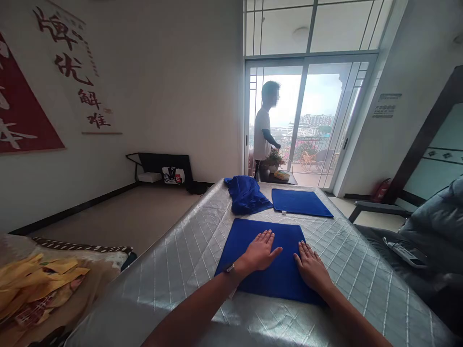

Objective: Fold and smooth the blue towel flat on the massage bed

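Observation:
A blue cloth (267, 284) lies flat on the silver quilted table cover (181, 260), directly in front of me. My left hand (261, 250) rests palm down near its middle, fingers stretched out and thumb apart. Over the cloth's right edge lies my right hand (311, 264), also flat with its fingers extended. Neither hand grips anything. Beyond them, a second flat blue cloth (300, 201) with a small white tag is spread at the far right. Beside it on the left sits a crumpled heap of blue cloth (246, 195).
A dark armchair (427, 241) holding a white device (405, 253) stands right of the table. Yellow cloths (39, 284) lie on a surface at lower left. Past the far end, a person (263, 127) stands by the sliding door (304, 120), near a potted plant (275, 161).

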Motion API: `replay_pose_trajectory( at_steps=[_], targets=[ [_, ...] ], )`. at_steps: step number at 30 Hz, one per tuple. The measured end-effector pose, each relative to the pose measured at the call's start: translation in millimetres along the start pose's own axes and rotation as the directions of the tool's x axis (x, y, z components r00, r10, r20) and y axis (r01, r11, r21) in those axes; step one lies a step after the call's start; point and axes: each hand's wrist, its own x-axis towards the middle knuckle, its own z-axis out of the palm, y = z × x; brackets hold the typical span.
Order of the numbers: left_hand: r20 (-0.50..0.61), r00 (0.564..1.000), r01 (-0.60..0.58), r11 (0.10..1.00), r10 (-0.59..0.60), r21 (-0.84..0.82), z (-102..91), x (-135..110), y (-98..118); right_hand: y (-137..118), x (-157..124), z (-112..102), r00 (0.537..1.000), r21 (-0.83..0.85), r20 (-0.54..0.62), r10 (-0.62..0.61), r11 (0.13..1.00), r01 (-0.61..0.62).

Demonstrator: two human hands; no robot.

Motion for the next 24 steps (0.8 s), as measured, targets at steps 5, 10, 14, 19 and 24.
replay_pose_trajectory(
  at_steps=[5, 10, 14, 19, 24],
  targets=[
    [-0.060, 0.975, -0.216, 0.975, 0.213, -0.059, 26.5, 37.6, 80.6, 6.0, -4.9, 7.0, 0.998, -0.045, -0.007, -0.068, 0.997, 0.068],
    [-0.001, 0.988, -0.151, 0.985, 0.152, -0.089, 35.6, 37.7, 74.9, 3.8, -5.6, 2.1, 0.998, 0.012, -0.012, -0.063, 0.998, 0.064],
    [0.043, 0.999, -0.030, 0.998, 0.032, -0.055, 20.4, 2.2, 18.2, -4.0, -6.9, -5.9, 1.000, 0.022, 0.018, -0.002, 1.000, 0.002],
    [0.076, 0.973, 0.219, 0.976, -0.219, 0.010, -6.6, -63.8, -58.6, -7.9, -8.0, -10.5, 0.999, 0.020, 0.031, 0.014, 1.000, -0.015],
    [0.059, 0.956, 0.287, 0.958, -0.288, 0.030, -14.5, -107.5, -90.3, -12.5, -8.7, -16.7, 1.000, -0.033, -0.012, 0.009, 0.999, -0.009]
  ],
)
